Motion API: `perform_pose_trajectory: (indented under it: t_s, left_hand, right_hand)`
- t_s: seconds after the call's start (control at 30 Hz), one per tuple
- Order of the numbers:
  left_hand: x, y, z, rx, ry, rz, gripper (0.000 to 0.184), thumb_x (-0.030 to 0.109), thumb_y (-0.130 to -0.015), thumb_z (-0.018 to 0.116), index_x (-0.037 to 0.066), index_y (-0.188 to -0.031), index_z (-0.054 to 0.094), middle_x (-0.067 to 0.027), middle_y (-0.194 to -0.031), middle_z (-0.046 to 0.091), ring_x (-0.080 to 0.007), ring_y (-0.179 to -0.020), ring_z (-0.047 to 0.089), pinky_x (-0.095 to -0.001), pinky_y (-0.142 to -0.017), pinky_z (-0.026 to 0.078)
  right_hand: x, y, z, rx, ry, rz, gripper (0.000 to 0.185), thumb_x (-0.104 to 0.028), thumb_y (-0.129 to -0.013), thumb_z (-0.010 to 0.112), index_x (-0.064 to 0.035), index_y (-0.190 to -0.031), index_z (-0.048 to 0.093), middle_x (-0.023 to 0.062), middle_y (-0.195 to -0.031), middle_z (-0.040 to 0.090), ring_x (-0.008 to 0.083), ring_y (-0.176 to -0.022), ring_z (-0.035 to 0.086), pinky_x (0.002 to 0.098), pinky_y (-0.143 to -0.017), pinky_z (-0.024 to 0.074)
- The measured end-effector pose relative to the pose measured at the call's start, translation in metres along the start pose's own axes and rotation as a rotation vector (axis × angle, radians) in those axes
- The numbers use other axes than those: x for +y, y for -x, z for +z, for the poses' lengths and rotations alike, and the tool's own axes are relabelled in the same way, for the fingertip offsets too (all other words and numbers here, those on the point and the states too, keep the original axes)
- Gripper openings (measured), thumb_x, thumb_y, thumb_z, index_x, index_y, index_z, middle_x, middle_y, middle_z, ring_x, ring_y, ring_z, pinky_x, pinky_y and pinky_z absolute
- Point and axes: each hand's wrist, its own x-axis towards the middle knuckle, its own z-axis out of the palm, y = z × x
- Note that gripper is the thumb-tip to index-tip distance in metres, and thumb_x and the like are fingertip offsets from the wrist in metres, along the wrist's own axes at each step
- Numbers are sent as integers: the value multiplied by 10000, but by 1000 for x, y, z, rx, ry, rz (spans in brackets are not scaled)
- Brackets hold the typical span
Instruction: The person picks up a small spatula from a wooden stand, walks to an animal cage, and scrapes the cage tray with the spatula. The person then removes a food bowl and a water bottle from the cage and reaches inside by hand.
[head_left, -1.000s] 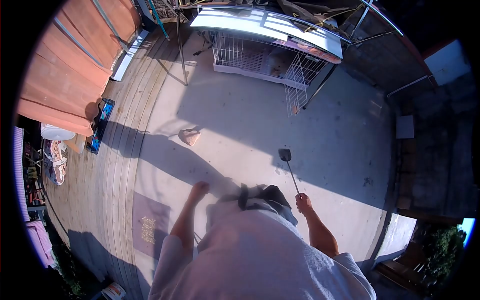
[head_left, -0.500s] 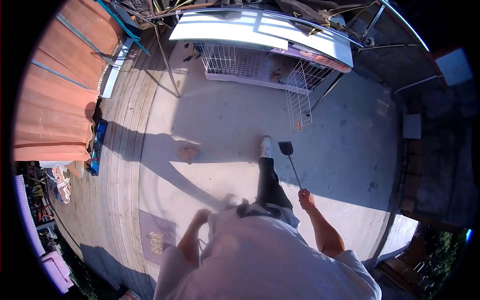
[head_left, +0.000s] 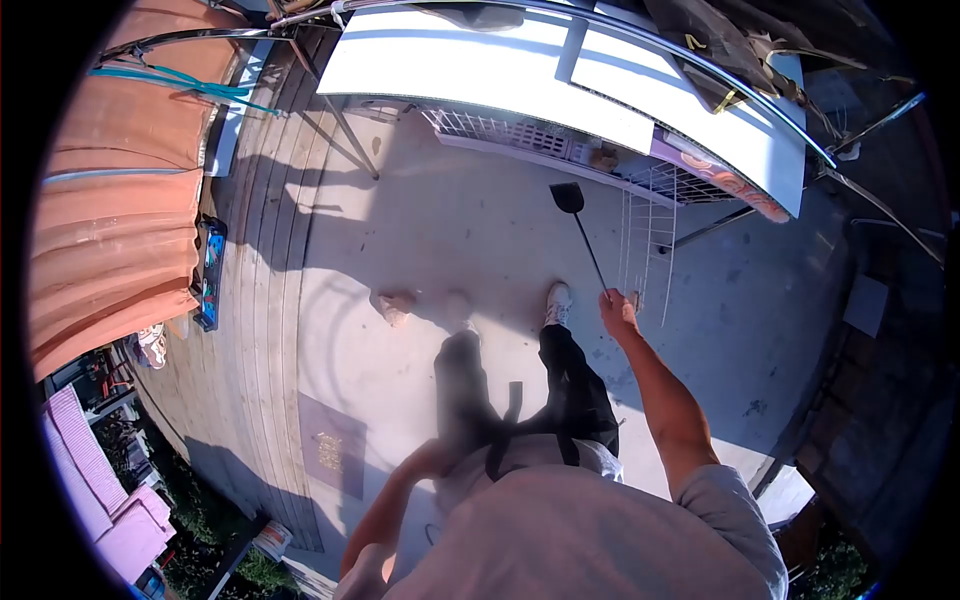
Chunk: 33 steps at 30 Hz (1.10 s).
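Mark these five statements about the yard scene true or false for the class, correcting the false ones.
1. The right hand holds a black flat-headed, long-handled tool. True.
2. The left hand holds a teal cord. False: the cord is at the upper left, well away from that hand.
3. The white wire-grid door stands open. True.
4. The purple rectangular mat lies at the picture's right. False: it lies toward the left.
5. A pinkish-brown irregular lump lies on the grey concrete floor. True.
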Motion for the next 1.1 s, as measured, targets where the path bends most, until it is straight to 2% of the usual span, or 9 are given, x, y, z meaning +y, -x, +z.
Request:
perform_pose_trajectory:
  t_s: [0.07,0.2,0.37,0.47,0.6,0.8,0.9,1.07,1.1]
  left_hand:
    - [33,34,-19,-228,242,-13,324,275,-910,611,29,-709,549,-36,-576,522,-97,-511,477,-292,-475,403]
    - [34,23,-113,-685,572,-260,294,239,-900,612,57,-681,541,-5,-540,516,-71,-465,445,-244,-458,355]
    - [-4,-171,-181,-1093,411,166,234,270,-863,626,47,-794,636,-4,-580,570,-86,-467,477,-245,-467,372]
    - [-16,-284,-164,-927,232,169,276,304,-801,648,36,-866,669,-50,-708,643,-131,-561,558,-287,-506,429]
    - [-19,-422,-177,-623,-418,341,295,269,-731,641,49,-923,685,-159,-866,693,-349,-821,662,-448,-709,507]
    - [-61,-527,-186,-354,-675,607,257,234,-738,646,46,-913,665,-165,-874,679,-339,-823,660,-422,-722,527]
    - [-39,-547,-237,-354,-622,536,244,218,-764,633,38,-927,653,-167,-877,677,-344,-822,660,-421,-725,528]
    - [-58,-589,-295,61,-684,613,202,226,-797,602,56,-899,642,-157,-899,673,-324,-848,668,-449,-752,530]
    - [-57,-594,-300,0,-718,578,208,227,-799,594,55,-906,641,-152,-917,673,-323,-859,666,-448,-756,529]
  right_hand:
    - [2,-27,18,4,-20,-6,276,-332,-940,524,-68,-925,601,83,-597,569,187,-528,565,354,-503,443]
    - [-51,-67,22,-52,-84,95,278,-338,-943,529,-70,-926,601,56,-592,561,170,-506,544,341,-476,425]
    - [-69,-153,74,-77,-178,184,266,-351,-957,521,-95,-964,596,12,-588,536,112,-464,489,296,-410,369]
    - [-53,-199,112,-71,-231,247,263,-352,-964,516,-99,-978,587,3,-573,505,98,-440,453,271,-383,329]
    - [-26,-279,148,-56,-71,113,259,-342,-972,508,-92,-982,575,0,-571,491,94,-442,436,273,-395,330]
    - [11,-347,175,-84,30,111,249,-318,-981,497,-85,-986,587,12,-592,519,104,-479,467,281,-448,373]
    - [-3,-360,179,-66,45,120,228,-265,-983,500,-55,-987,590,41,-595,538,135,-531,513,306,-518,420]
    - [12,-359,182,-40,36,41,218,-250,-981,503,-57,-1035,589,46,-606,538,138,-541,527,297,-541,440]
    - [14,-353,184,-41,27,50,216,-248,-981,504,-59,-1042,589,46,-610,541,140,-544,530,296,-544,443]
